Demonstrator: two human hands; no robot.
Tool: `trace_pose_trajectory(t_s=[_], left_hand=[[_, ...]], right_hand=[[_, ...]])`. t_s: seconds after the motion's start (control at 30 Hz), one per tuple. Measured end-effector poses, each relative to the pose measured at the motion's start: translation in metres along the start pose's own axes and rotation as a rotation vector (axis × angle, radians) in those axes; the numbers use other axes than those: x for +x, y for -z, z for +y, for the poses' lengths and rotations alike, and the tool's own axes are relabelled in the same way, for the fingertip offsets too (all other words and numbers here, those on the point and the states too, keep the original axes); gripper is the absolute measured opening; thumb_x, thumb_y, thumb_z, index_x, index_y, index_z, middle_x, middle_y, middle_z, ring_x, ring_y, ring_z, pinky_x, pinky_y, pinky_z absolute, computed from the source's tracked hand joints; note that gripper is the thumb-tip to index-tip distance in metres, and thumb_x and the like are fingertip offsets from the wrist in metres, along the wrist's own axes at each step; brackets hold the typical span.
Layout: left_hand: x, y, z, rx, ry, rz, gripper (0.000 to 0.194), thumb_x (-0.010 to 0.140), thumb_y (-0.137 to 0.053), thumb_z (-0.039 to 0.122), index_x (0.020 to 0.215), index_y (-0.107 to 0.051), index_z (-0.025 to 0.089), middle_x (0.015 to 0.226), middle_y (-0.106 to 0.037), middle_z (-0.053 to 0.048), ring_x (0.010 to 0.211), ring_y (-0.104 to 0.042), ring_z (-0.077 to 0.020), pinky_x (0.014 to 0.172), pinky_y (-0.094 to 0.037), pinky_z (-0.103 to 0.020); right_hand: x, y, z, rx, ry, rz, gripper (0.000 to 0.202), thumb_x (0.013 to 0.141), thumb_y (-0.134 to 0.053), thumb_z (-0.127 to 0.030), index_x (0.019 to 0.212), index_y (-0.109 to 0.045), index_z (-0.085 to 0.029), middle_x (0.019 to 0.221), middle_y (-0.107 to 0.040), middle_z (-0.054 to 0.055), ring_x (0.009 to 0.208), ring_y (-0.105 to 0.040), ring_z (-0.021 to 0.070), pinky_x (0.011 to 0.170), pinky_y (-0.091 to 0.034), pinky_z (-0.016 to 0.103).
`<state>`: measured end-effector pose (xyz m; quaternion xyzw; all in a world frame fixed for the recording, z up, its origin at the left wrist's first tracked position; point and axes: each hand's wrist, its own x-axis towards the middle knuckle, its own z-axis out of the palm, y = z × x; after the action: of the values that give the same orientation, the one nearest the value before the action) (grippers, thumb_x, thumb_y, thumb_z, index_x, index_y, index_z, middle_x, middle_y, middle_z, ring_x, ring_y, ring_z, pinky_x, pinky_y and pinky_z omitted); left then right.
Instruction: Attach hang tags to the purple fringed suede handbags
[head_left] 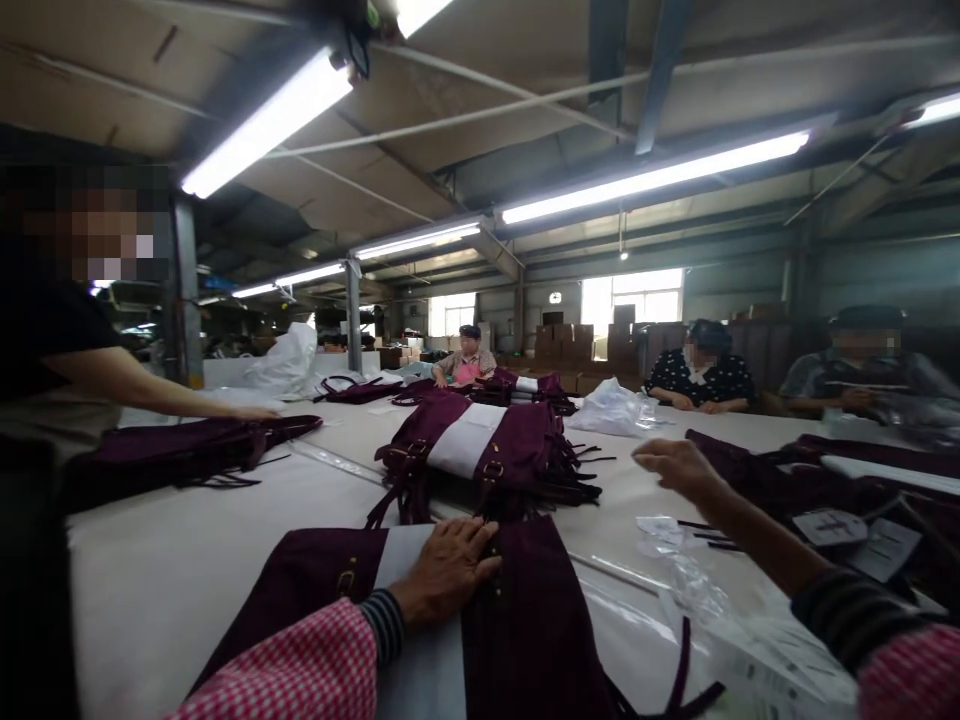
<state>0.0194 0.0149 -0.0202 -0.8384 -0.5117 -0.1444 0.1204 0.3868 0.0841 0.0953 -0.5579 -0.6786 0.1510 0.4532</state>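
Note:
My left hand (448,571) lies flat, palm down, on a dark purple bag piece (517,620) with a white panel (420,670) and small gold buckles, right in front of me on the white table (165,570). My right hand (675,465) hovers above the table to the right, fingers loosely apart, holding nothing. Below and right of it lie clear plastic sleeves (720,620) and paper tags (832,527). Both my sleeves are red-and-white check with striped cuffs.
A stack of purple bags (487,450) stands mid-table. A person at the left reaches an arm (157,392) over another purple pile (187,450). Three seated people work at the far side. White plastic bags (615,408) lie there; cardboard boxes stand behind.

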Motion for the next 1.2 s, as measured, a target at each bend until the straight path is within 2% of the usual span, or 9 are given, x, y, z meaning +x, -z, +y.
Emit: trace_pose_trajectory(t_s=[0.13,0.23,0.3,0.37,0.5,0.6,0.8,1.03,1.2], left_hand=[[-0.007,-0.006,0.003,0.013,0.009,0.060,0.051,0.102,-0.041,0.049,0.147,-0.042,0.025,0.146,-0.052,-0.011,0.134,-0.047,-0.0291,0.113,-0.032,-0.049],[-0.009,-0.009,0.004,0.001,-0.005,0.085,0.052,0.102,-0.039,0.049,0.148,-0.041,0.023,0.147,-0.052,-0.013,0.135,-0.046,-0.0305,0.113,-0.032,-0.050],[-0.009,-0.011,0.003,-0.027,-0.026,0.101,0.052,0.103,-0.038,0.046,0.148,-0.042,0.021,0.147,-0.051,-0.016,0.135,-0.045,-0.0332,0.113,-0.031,-0.053],[-0.009,-0.014,0.001,-0.037,-0.045,0.118,0.051,0.103,-0.038,0.043,0.147,-0.044,0.019,0.147,-0.051,-0.017,0.135,-0.045,-0.0352,0.112,-0.031,-0.056],[-0.007,-0.022,-0.002,0.046,-0.083,0.146,0.049,0.103,-0.038,0.040,0.146,-0.047,0.017,0.143,-0.054,-0.019,0.133,-0.048,-0.0364,0.109,-0.034,-0.058],[-0.006,-0.030,-0.005,0.078,-0.097,0.213,0.048,0.102,-0.040,0.038,0.144,-0.051,0.018,0.141,-0.057,-0.019,0.131,-0.050,-0.0372,0.108,-0.036,-0.058],[-0.003,-0.038,-0.011,0.067,-0.129,0.281,0.046,0.100,-0.037,0.039,0.137,-0.057,0.022,0.138,-0.060,-0.017,0.127,-0.055,-0.0357,0.102,-0.042,-0.056],[-0.001,-0.051,-0.019,0.029,-0.125,0.317,0.044,0.098,-0.037,0.040,0.135,-0.057,0.028,0.137,-0.062,-0.011,0.125,-0.055,-0.0340,0.103,-0.041,-0.054],[-0.001,-0.057,-0.023,0.071,-0.137,0.330,0.046,0.097,-0.034,0.040,0.135,-0.058,0.028,0.137,-0.062,-0.012,0.125,-0.055,-0.0351,0.101,-0.040,-0.056]], right_hand=[[-0.003,-0.092,-0.056,0.002,0.146,-0.250,0.010,0.072,-0.067,-0.018,0.073,-0.076,-0.016,0.069,-0.072,0.004,0.067,-0.065,0.0185,0.060,-0.047,0.027],[-0.004,-0.125,-0.082,-0.003,0.209,-0.328,0.009,0.068,-0.069,-0.018,0.072,-0.077,-0.017,0.068,-0.072,0.001,0.069,-0.065,0.0170,0.061,-0.045,0.024],[0.006,-0.118,-0.082,-0.031,0.185,-0.307,0.011,0.070,-0.069,-0.020,0.076,-0.078,-0.018,0.067,-0.071,0.000,0.069,-0.064,0.0165,0.060,-0.045,0.023],[0.018,-0.091,-0.068,-0.089,0.120,-0.239,0.013,0.075,-0.066,-0.021,0.081,-0.077,-0.016,0.068,-0.070,0.001,0.069,-0.065,0.0164,0.058,-0.045,0.022],[0.020,-0.017,-0.015,-0.289,-0.070,-0.135,0.014,0.089,-0.064,-0.025,0.088,-0.070,-0.012,0.071,-0.066,0.002,0.065,-0.062,0.0129,0.056,-0.048,0.022],[-0.001,0.015,0.026,-0.458,-0.214,-0.191,0.021,0.095,-0.063,-0.032,0.091,-0.066,-0.012,0.079,-0.066,0.000,0.064,-0.062,0.0111,0.058,-0.053,0.025],[-0.018,0.002,0.079,-0.649,-0.306,-0.319,0.024,0.095,-0.064,-0.036,0.093,-0.066,-0.012,0.088,-0.067,0.001,0.072,-0.064,0.0137,0.065,-0.055,0.028],[-0.019,-0.033,0.095,-0.734,-0.361,-0.382,0.026,0.093,-0.065,-0.040,0.090,-0.066,-0.014,0.088,-0.067,0.002,0.079,-0.064,0.0162,0.075,-0.054,0.034],[-0.024,-0.021,0.106,-0.628,-0.383,-0.299,0.023,0.094,-0.064,-0.037,0.091,-0.068,-0.014,0.093,-0.070,0.003,0.081,-0.066,0.0163,0.075,-0.055,0.032]])
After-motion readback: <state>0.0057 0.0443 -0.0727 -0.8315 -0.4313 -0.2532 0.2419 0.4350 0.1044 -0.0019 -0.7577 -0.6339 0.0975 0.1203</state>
